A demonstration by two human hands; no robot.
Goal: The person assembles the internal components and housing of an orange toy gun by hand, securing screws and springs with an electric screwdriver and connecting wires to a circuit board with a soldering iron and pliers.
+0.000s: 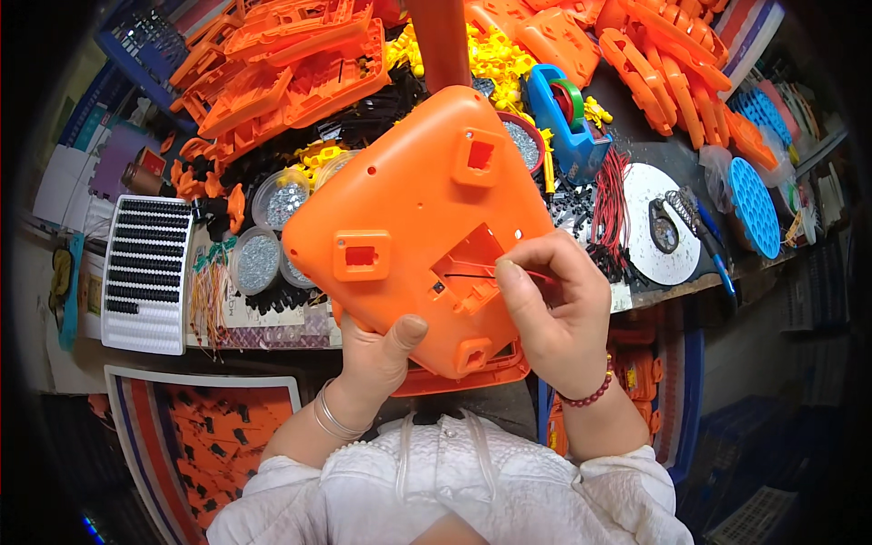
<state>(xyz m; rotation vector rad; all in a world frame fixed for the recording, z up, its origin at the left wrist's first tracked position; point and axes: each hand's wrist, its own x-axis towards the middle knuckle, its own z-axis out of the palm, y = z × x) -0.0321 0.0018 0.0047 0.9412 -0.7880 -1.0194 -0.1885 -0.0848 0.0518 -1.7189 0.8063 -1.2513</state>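
A large orange plastic housing [409, 209] is held up in front of me, its face with square openings turned toward me. My left hand [381, 350] grips its lower left edge, thumb on the face and the other fingers hidden behind. Over the rectangular opening [472, 259] at the lower right, my right hand [554, 295] pinches thin wires [472, 274], one black and one red, between thumb and index finger. The wires run into the opening; their far ends are hidden.
Orange shells [282, 73] pile up at the back left, more [663, 73] at the back right, with yellow parts [495, 54] between. Tubs of screws [257, 262] and a white tray of black pieces [145, 272] stand left. A blue tape dispenser [568, 136], red-black wires [610, 209] and soldering iron [718, 250] lie right.
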